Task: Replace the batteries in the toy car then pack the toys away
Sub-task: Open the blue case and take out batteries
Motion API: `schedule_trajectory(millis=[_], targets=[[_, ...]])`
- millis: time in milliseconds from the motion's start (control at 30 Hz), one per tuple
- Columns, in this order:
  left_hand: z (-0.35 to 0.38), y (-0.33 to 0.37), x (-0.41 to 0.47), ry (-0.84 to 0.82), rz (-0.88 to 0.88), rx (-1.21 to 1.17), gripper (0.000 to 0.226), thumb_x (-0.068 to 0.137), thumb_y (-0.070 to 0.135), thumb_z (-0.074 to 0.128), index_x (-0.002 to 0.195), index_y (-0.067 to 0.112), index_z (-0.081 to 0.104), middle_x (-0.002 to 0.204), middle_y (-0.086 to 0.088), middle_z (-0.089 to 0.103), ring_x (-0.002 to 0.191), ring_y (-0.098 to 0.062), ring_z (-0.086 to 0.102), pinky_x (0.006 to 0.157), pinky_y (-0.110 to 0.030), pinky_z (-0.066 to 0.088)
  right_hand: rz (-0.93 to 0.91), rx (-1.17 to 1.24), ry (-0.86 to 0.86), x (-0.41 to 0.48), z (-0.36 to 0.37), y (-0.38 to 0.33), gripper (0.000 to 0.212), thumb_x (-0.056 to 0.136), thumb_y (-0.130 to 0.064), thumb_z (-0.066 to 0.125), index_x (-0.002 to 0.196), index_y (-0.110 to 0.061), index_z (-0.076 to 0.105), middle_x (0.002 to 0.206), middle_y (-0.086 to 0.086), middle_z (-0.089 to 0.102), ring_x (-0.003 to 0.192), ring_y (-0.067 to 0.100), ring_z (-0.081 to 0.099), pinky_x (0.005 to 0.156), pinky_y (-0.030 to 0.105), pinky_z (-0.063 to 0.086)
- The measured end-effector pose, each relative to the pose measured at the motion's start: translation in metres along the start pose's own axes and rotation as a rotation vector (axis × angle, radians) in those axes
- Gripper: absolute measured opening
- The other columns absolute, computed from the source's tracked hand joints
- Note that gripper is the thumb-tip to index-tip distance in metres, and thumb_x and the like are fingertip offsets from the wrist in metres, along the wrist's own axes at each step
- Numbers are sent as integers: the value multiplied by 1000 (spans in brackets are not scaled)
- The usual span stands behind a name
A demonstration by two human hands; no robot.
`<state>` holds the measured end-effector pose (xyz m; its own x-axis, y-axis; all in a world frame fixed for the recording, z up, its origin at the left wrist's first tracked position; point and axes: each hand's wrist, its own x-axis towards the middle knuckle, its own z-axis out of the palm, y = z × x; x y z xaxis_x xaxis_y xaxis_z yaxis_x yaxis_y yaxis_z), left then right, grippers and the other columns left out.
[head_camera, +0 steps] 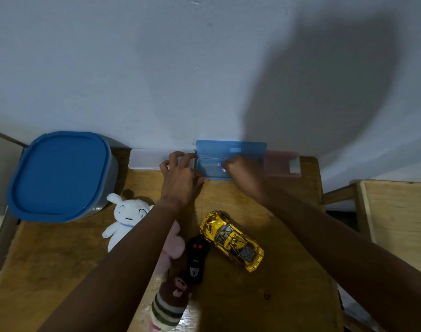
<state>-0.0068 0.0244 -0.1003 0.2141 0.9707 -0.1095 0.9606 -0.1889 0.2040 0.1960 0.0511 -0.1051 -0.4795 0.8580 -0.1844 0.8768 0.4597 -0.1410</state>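
In blue case (231, 148), right hand (243, 174), left hand (181, 179) holding it — toy car (231, 241) apart

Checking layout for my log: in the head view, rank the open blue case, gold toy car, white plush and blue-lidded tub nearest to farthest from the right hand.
1. open blue case, at the right hand, at the back.
2. gold toy car, centre, further forward.
3. white plush, left of centre.
4. blue-lidded tub, far left.
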Motion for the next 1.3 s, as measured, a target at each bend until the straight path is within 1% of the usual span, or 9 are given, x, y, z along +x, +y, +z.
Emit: schedule_trajectory(millis=[233, 467, 633, 767, 833, 967, 1067, 1200, 1300], targets=[[1, 3, -1, 14, -20, 36, 31, 90, 54, 64, 106, 33, 79, 150, 1, 48, 138, -30, 27, 100, -48, 24, -37, -155, -155, 13, -25, -2, 15, 88, 1, 57, 96, -7, 67, 94, 12, 64, 90, 30, 64, 70, 36, 49], [-3, 4, -1, 4, -20, 17, 35, 90, 56, 61, 110, 33, 78, 150, 2, 46, 138, -29, 25, 101, -46, 21, 0, -4, -116, 19, -34, 0, 12, 86, -7, 64, 97, -9, 65, 101, 11, 62, 95, 29, 59, 72, 32, 44], [-5, 7, -4, -16, -27, 2, 37, 91, 57, 60, 112, 32, 77, 152, 1, 44, 139, -29, 23, 103, -46, 19, 16, 108, -119, 11, -28, 5, 10, 82, -5, 65, 88, -10, 71, 87, 12, 61, 88, 31, 63, 65, 29, 41], [-6, 7, -4, -14, -27, 6, 37, 91, 57, 60, 112, 33, 77, 151, 1, 45, 139, -29, 24, 103, -47, 21, 42, 152, -103, 7, -28, 4, 14, 85, -3, 60, 75, -12, 64, 75, 2, 47, 77, 26, 58, 61, 26, 33], [-6, 7, -4, -19, -23, 2, 37, 90, 56, 60, 112, 32, 78, 152, 1, 45, 139, -29, 24, 103, -47, 22, 57, 243, -56, 6, -25, 7, 20, 86, -6, 61, 68, -13, 60, 73, 3, 53, 78, 26, 61, 62, 28, 37], [-6, 7, -4, -15, -26, -9, 34, 90, 54, 64, 112, 32, 78, 152, 1, 45, 139, -29, 24, 103, -48, 22, 107, 491, 53, -10, -32, 10, 10, 85, -19, 73, 93, -13, 78, 93, 2, 73, 84, 15, 61, 77, 27, 45], [-7, 8, -5, -3, -20, -20, 33, 90, 54, 64, 110, 31, 79, 151, 1, 46, 138, -29, 25, 103, -48, 23, 68, 635, -131, -38, -28, 2, 13, 83, -13, 76, 95, -8, 78, 93, 5, 75, 80, 13, 65, 80, 31, 54], [-6, 8, -5, 0, -9, -2, 31, 90, 52, 66, 109, 32, 79, 151, 1, 46, 138, -29, 24, 103, -49, 23, 127, 532, -143, -52, 7, -6, 18, 79, -16, 77, 97, -16, 77, 95, 1, 73, 85, 15, 64, 77, 38, 56], [-4, 5, -2, 10, -11, 18, 28, 88, 53, 67, 103, 34, 80, 149, 3, 47, 136, -28, 24, 102, -49, 24, 88, 475, -40, -51, 12, -5, 10, 81, -19, 73, 91, -18, 74, 80, -5, 61, 78, 14, 54, 68, 31, 45]])
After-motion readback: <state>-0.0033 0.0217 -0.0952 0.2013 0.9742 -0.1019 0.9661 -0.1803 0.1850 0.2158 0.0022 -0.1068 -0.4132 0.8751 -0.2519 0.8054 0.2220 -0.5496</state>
